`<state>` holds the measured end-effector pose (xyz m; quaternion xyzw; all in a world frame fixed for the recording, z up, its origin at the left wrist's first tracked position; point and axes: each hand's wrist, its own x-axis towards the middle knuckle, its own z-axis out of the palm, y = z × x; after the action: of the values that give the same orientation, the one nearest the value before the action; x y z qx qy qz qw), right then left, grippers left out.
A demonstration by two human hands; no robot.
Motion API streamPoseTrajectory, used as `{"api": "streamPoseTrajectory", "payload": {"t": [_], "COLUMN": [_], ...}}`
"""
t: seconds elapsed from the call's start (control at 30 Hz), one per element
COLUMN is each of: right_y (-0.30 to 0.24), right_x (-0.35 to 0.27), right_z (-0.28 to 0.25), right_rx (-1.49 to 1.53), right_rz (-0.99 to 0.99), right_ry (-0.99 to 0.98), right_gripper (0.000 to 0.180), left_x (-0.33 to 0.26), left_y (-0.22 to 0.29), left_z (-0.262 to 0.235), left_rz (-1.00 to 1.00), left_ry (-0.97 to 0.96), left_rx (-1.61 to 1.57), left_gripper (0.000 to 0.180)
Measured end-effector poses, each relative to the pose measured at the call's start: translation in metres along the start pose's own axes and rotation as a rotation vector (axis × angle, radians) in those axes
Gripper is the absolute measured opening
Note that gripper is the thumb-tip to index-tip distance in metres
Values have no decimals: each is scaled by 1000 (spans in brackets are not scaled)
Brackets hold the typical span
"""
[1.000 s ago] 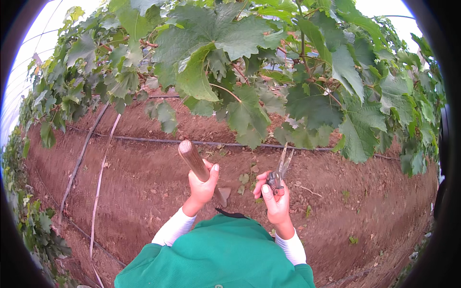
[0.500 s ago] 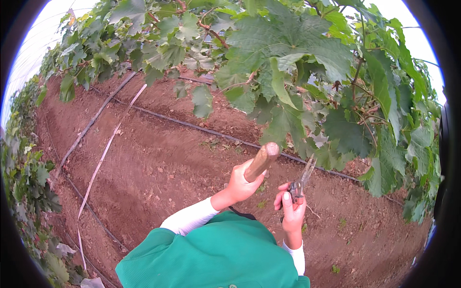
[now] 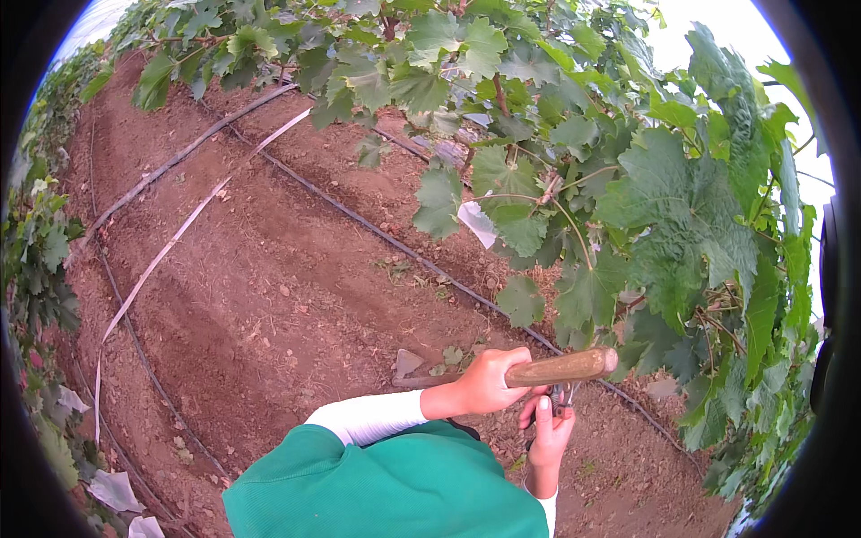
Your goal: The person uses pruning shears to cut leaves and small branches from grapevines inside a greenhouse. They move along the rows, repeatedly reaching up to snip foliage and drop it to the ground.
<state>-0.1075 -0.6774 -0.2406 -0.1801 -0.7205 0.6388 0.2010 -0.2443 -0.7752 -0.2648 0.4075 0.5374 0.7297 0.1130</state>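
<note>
My left hand (image 3: 484, 381) is closed around a thick wooden handle (image 3: 569, 366), which points right, nearly level. On the other side of that hand, a grey metal blade (image 3: 408, 362) and its shank show low over the soil; together they look like a small hoe. My right hand (image 3: 549, 438) grips pruning shears (image 3: 561, 399) just below the handle. The spring and part of the metal show; the handle hides much of the blades. Grapevine leaves (image 3: 583, 287) hang just beyond both hands.
Dense vines (image 3: 691, 197) fill the upper and right sides, with another leafy row (image 3: 40, 260) at far left. A black drip hose (image 3: 359, 220) crosses the brown soil (image 3: 269, 314). A pale strap (image 3: 170, 242) and a grey pole (image 3: 179, 157) lie left.
My left hand has moved right and down, and the wooden handle has swung from pointing upward to nearly level, across the shears. The grey blade has come into sight. The view has shifted.
</note>
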Motion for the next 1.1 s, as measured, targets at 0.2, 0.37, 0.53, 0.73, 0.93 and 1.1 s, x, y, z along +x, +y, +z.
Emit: {"api": "streamPoseTrajectory", "payload": {"t": [0.2, 0.37, 0.53, 0.73, 0.93, 1.1], "right_y": [-8, -8, -9, -9, -7, -5], "right_x": [16, 24, 34, 41, 44, 45], "right_z": [21, 32, 39, 44, 45, 45], "right_rx": [-42, -71, -54, -21, -9, 21], "right_rz": [1, 6, -4, 14, 25, 15], "right_ry": [-23, -29, -39, -58, -50, -57], "right_gripper": [25, 24, 24, 26, 23, 21], "left_x": [4, 7, 16, 29, 38, 42], "left_y": [-2, -9, -18, -21, -12, -4], "left_z": [-23, -45, -60, -72, -84, -87], "left_rz": [31, -27, -77, -25, -108, -143], "left_ry": [71, 70, 97, 204, 222, 228], "left_rx": [-24, 69, 64, 22, 48, -14], "left_gripper": [15, 15, 13, 19, 13, 14]}}
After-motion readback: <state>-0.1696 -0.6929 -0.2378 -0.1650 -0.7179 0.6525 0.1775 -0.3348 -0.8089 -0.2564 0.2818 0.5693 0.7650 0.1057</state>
